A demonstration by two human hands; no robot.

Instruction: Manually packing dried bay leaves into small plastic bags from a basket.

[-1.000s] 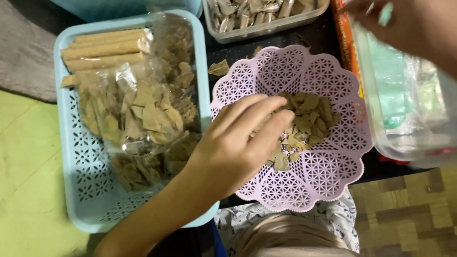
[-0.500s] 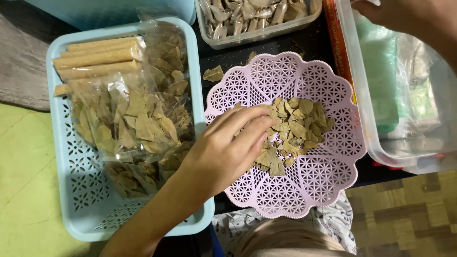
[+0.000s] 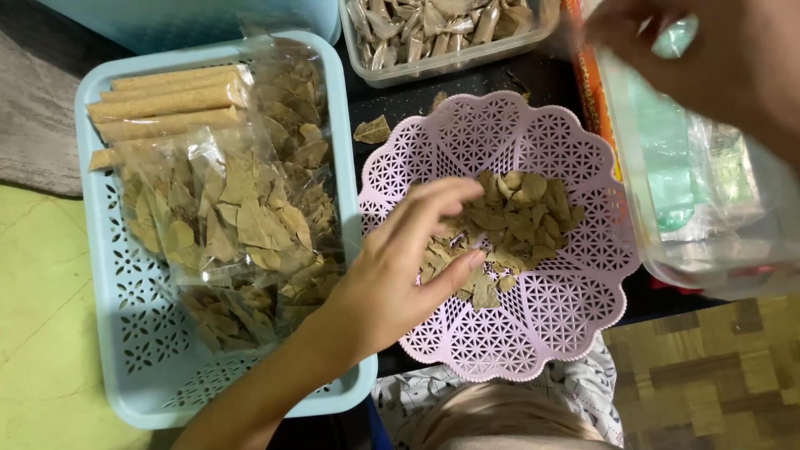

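Note:
A lilac perforated plastic basket [image 3: 533,333] holds a small pile of dried brown leaves [image 3: 521,217]. My left hand [image 3: 392,275] reaches in from the lower left. Its fingers are spread over the near edge of the pile, with the thumb resting on the leaves. My right hand [image 3: 717,58] is blurred at the top right, above a clear plastic container [image 3: 708,208]. Its fingers look bunched, and I cannot tell whether anything is in them.
A light blue basket [image 3: 125,275] on the left holds clear bags of dried leaves [image 3: 233,217] and tan rolled sticks [image 3: 167,100]. A clear tub of leaves [image 3: 433,33] stands at the back. One loose leaf [image 3: 372,131] lies on the dark surface. A head of light hair [image 3: 500,417] shows at the bottom edge.
My left hand's fingers, held together over the leaves before, have spread and the thumb has come apart. The right hand stays at the top right.

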